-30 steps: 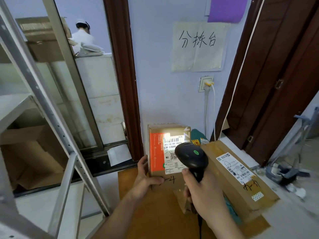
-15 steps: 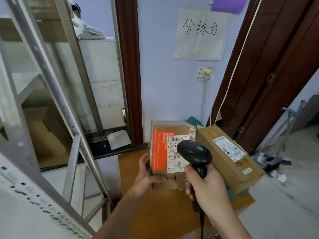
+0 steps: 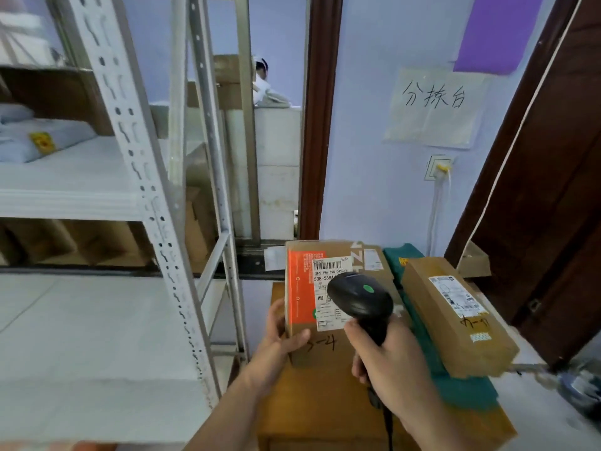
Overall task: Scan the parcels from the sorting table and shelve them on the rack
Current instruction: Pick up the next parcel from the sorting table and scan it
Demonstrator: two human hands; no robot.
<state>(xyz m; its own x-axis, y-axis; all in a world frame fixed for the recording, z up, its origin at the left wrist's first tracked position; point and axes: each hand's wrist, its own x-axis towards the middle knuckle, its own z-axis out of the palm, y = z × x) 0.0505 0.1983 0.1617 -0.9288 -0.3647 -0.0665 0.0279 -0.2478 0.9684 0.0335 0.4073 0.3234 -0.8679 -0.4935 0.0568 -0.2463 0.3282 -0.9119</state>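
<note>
- Head view puts my right hand (image 3: pixel 395 362) wrapped tight round the grip of the black scanner (image 3: pixel 359 299), its head aimed at the white shipping label (image 3: pixel 331 296).
- My left hand (image 3: pixel 281 333) clamps the parcel (image 3: pixel 325 307) at its lower left corner, thumb across the front face, holding it upright with the label toward me.
- Whether the parcel's base touches the tabletop (image 3: pixel 325 395) or hangs just above it I cannot tell.
- To scan well, I judge the scanner should draw back a little and tip up: its head covers the lower part of the label, while the barcode sits at the top.
- I would keep the left thumb off the label and the box steady, face square to the beam.
- Just right lies a second brown parcel (image 3: pixel 455 315) on a green package (image 3: pixel 461 385), waiting its turn.
- At left stands the grey metal rack (image 3: pixel 143 177), close enough that shelving should need only a turn; a soft grey bag (image 3: pixel 42 141) lies on one shelf.
</note>
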